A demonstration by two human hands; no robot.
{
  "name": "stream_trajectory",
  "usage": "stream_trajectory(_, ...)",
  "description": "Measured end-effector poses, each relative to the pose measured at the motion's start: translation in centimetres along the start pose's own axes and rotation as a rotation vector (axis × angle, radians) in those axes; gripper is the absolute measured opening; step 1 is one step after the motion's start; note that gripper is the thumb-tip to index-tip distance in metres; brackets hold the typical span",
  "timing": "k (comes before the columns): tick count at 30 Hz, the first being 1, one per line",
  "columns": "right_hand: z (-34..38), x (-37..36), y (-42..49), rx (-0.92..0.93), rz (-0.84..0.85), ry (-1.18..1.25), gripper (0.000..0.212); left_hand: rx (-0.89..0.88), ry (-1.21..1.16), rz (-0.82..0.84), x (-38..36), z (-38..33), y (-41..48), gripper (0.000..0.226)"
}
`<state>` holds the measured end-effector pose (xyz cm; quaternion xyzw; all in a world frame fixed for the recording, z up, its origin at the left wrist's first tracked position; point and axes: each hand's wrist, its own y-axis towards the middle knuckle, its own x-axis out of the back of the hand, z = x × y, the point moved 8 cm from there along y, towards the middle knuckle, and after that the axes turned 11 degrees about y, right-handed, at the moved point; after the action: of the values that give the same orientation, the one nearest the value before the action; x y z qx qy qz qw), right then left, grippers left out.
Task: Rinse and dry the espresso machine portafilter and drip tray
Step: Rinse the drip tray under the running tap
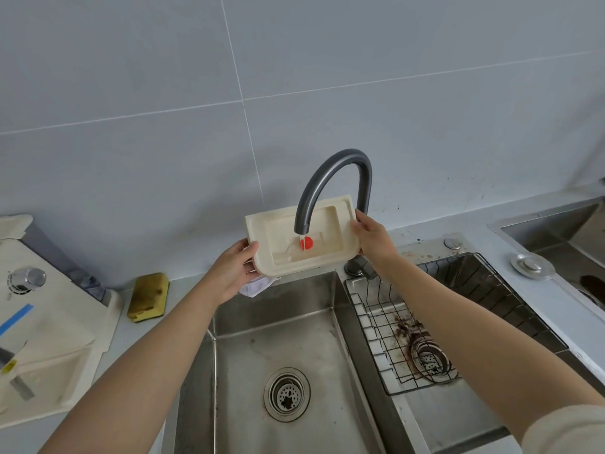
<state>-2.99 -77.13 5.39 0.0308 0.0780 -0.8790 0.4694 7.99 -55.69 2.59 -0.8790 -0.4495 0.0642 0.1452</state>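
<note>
The person holds the cream drip tray (pixel 281 234) in both hands, in the air over the back edge of the left sink basin (pixel 271 299). It is tilted with its hollow side facing the camera. The left hand (pixel 232 270) grips the tray's lower left corner, thumb on the rim and fingers curled underneath. The right hand (pixel 373 239) grips the right end, fingers wrapped over the rim.

The dark grey faucet (pixel 337 165) arches over the tray, and its spout ends just in front of the hollow. A short stream of water (pixel 300 239) falls from it, right beside a red float (pixel 307 243) set in the tray. A white cloth (pixel 257 286) shows just below the tray, by the left hand at the basin's back edge.

In the basin floor is a round drain strainer (pixel 287 394). The right basin holds a black wire rack (pixel 386 322), and dark brown grounds (pixel 409 326) are spread near its drain.

A yellow sponge (pixel 148 297) lies on the worktop (pixel 183 290) at its back edge, left of the sink. Further left, at the worktop's left edge, stands a cream appliance (pixel 59 309) with a chrome knob (pixel 26 280) and a strip of blue tape (pixel 16 317). A round metal cap (pixel 532 265) lies on the worktop right of the sink, near a second steel sink (pixel 556 231) at the right edge.
</note>
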Motion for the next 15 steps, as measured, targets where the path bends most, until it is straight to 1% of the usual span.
stream_trajectory(9,0.4,0.8,0.1,0.045,0.014,0.000,0.039,0.000,-0.060,0.020,-1.2,0.3,1.1,0.037)
stream_trajectory(15,0.0,0.4,0.5,0.036,0.011,-0.019,0.039,-0.002,-0.084,0.024,-0.5,0.6,1.5,0.038)
